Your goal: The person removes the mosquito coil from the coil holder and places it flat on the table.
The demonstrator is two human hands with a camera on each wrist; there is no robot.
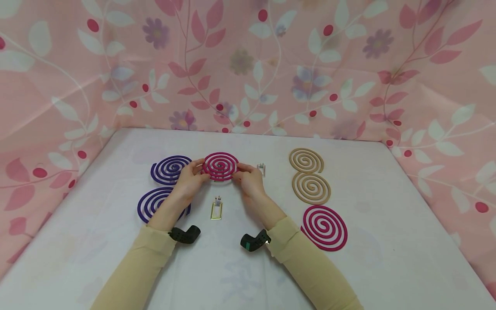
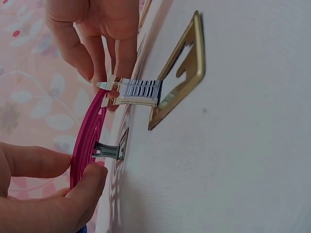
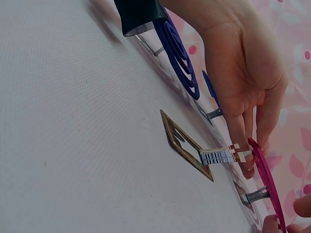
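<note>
Both hands hold a pink mosquito coil (image 1: 220,165) level above the table by its two sides. My left hand (image 1: 188,181) pinches the left rim between thumb and fingers; my right hand (image 1: 249,181) pinches the right rim. Under the coil a small metal stand (image 2: 109,151) rises, its upright tab meeting the underside in the left wrist view. Nearer to me lies a brass-coloured stand (image 1: 216,211), a rectangular frame with a raised tab. Left of my left hand sits a dark blue coil (image 1: 170,168); a second blue coil (image 1: 145,206) is partly hidden by the left forearm.
A silvery stand (image 1: 261,170) is just beyond my right hand. Two tan coils (image 1: 306,160) (image 1: 311,187) lie at the right, with another pink coil (image 1: 324,227) nearer. The white tabletop (image 1: 387,206) ends at a floral cloth (image 1: 271,86) behind.
</note>
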